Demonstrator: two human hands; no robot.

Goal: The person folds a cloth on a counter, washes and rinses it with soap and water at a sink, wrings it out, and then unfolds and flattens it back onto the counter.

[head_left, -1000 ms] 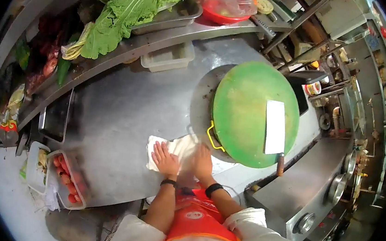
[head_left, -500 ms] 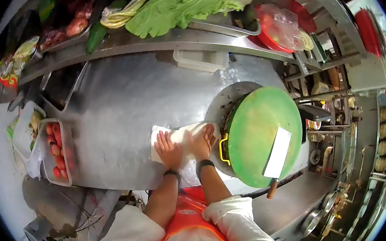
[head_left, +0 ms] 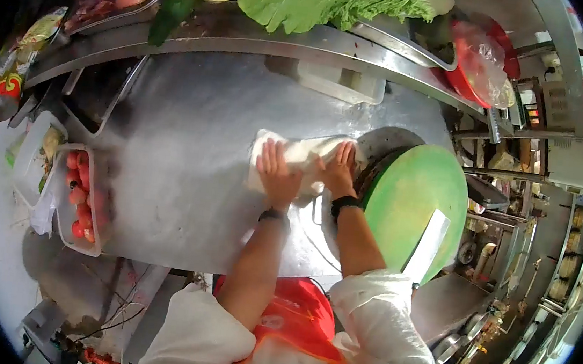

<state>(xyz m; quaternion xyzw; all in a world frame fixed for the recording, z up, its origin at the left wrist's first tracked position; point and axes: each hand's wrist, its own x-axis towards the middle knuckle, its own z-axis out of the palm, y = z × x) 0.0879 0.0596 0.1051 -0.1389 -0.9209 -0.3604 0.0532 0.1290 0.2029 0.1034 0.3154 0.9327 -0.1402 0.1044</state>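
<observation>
A folded white cloth (head_left: 306, 151) lies on the metal counter. My left hand (head_left: 279, 177) presses flat on its left part with fingers stretched out. On the cloth's right part rests my right hand (head_left: 339, 172), fingers also extended and pressing down. Just right of that hand stands a thick round chopping board (head_left: 402, 200) with a green top. Across the board's near right side lies a cleaver (head_left: 429, 246), its handle mostly out of sight beyond the board's edge.
At the counter's left end stands a plastic tub (head_left: 102, 234) of tomatoes (head_left: 78, 195). A translucent white container (head_left: 367, 91) sits below the raised shelf (head_left: 199, 45). That shelf carries leafy greens (head_left: 301, 7) and a red basin (head_left: 467, 65).
Both hands have slid the cloth away from my body across the counter, toward the far side of the chopping board. The camera view has shifted too.
</observation>
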